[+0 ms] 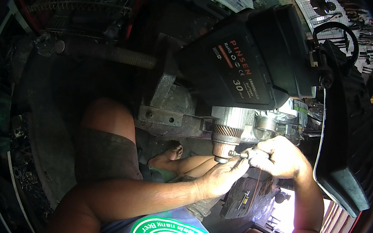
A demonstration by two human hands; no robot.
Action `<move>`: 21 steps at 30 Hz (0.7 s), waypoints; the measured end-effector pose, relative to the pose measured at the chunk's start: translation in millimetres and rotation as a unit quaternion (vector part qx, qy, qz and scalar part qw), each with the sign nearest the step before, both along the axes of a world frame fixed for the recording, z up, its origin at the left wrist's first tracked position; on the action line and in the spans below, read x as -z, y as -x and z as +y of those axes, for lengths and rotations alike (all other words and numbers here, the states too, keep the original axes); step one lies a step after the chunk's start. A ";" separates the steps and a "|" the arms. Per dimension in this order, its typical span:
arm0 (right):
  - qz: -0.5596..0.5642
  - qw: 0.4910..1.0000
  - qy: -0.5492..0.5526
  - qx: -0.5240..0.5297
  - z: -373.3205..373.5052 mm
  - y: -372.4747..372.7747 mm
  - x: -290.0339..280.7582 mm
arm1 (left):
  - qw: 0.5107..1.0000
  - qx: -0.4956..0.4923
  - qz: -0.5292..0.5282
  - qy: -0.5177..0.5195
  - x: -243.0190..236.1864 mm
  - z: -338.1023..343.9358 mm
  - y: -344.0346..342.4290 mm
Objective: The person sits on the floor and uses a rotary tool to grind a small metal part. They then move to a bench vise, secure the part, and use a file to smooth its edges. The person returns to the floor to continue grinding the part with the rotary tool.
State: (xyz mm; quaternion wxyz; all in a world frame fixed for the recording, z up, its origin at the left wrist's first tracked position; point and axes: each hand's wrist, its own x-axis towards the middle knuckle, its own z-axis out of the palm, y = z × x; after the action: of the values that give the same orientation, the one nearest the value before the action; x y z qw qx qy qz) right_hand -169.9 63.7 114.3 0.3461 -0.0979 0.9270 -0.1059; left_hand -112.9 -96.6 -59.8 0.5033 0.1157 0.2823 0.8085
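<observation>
A motor armature (229, 132) hangs below a large black battery pack (242, 63), its slanted windings above a copper-coloured commutator (224, 148). Beside the commutator, my right hand (277, 158) pinches a slim metal piece (242, 154) that points left toward it; its exact kind is unclear. My left hand (223, 179) comes up from below, with its fingertips and thumb closed round the same small piece. Both hands meet there, partly hiding it. Whether its tip touches the commutator I cannot tell.
A grey metal vise (170, 99) with a threaded screw (127, 57) stands to the left of the armature. A black finned lamp panel (347, 142) is close on the right. Other metal motor parts (268, 120) lie behind my hands. Tools hang on a pegboard (346, 24) at upper right.
</observation>
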 end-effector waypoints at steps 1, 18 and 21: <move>-0.008 1.000 -0.003 0.008 -0.4 0.2 -0.8 | 1.000 0.009 0.009 -0.002 0.1 -1.1 1.6; -0.033 0.999 0.024 0.025 -1.2 4.2 1.2 | 0.993 0.026 0.094 0.070 -4.8 -8.7 8.2; -0.049 0.998 0.004 0.026 -1.4 7.6 -0.7 | 0.989 -0.010 0.129 0.071 -1.9 -5.5 3.7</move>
State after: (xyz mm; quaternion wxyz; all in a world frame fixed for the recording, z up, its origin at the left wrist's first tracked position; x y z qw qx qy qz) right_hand -177.5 62.3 114.9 0.3883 -0.0701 0.9105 -0.1236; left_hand -116.6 -102.1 -57.9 0.4617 0.1804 0.4028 0.7694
